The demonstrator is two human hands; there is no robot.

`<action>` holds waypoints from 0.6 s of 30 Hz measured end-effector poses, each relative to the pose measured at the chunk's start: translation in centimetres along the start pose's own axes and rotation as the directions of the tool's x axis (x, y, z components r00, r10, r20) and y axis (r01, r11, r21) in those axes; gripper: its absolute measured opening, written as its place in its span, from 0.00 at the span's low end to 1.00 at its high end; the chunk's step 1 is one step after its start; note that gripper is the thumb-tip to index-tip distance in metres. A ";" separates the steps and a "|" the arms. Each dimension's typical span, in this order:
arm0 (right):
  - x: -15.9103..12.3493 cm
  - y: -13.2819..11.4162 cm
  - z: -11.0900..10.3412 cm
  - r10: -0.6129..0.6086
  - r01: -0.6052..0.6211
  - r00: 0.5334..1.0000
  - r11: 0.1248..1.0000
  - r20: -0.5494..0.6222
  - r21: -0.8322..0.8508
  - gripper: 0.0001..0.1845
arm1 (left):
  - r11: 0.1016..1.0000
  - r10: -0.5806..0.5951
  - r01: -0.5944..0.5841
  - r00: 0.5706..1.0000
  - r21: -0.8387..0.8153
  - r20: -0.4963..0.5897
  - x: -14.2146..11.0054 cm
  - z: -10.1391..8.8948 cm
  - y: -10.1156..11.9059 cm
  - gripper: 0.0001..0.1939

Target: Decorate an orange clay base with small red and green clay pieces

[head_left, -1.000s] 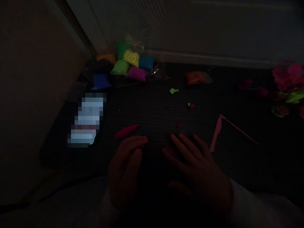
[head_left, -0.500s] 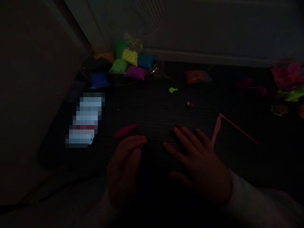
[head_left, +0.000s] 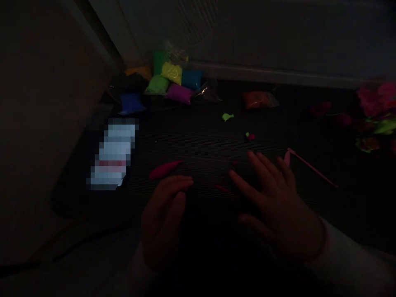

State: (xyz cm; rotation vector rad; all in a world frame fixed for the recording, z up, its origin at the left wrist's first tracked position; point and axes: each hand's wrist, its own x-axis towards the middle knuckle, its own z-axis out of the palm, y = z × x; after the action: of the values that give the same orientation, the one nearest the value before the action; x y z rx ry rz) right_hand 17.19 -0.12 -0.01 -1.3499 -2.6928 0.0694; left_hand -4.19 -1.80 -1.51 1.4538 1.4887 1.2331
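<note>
The light is very dim. My right hand (head_left: pixel 275 202) is open over the dark tabletop, fingers spread, with nothing held. Just left of it lies a thin red strip of clay (head_left: pixel 222 188), and a tiny red bit (head_left: pixel 234 163) sits near its fingertips. My left hand (head_left: pixel 165 218) rests on its side, fingers extended together and thumb apart, with no object visible in it. Beyond its fingers lies a tapered pink-red piece of clay (head_left: pixel 165 169). A pink modelling knife (head_left: pixel 287 157), partly hidden behind my right fingers, meets a thin pink stick tool (head_left: pixel 314 168).
Several bags of coloured clay (head_left: pixel 178 94) are piled at the back left, and an orange bag (head_left: pixel 256 100) lies farther right. A lit phone (head_left: pixel 114 154) is at left. Green clay (head_left: pixel 227 117) and a red-green bit (head_left: pixel 250 136) lie mid-table. Flower shapes (head_left: pixel 379 101) stand at far right.
My right hand has moved to the right and slightly up, uncovering the thin red strip and more of the tiny red bit. My left hand stays put; the view has shifted slightly.
</note>
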 end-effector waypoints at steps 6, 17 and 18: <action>1.4 1.1 0.8 -0.166 0.167 0.984 0.986 0.072 -0.012 0.33 | 1.000 -0.010 0.010 1.000 0.015 -0.026 -0.1 0.0 0.0 0.11; 1.4 0.9 1.2 -0.241 0.241 0.966 0.970 0.095 0.016 0.33 | 1.000 -0.002 0.002 1.000 -0.003 -0.005 -0.1 -0.1 0.3 0.12; 1.4 1.0 1.2 -0.216 0.217 0.972 0.976 0.092 0.006 0.33 | 1.000 -0.009 0.009 1.000 -0.005 -0.002 -0.2 -0.1 0.3 0.12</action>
State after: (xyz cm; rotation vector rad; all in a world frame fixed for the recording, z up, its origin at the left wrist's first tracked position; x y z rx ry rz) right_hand 16.96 1.62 -1.19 -1.0696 -2.8999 0.1074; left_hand -4.19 -2.00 -1.20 1.4419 1.4912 1.2327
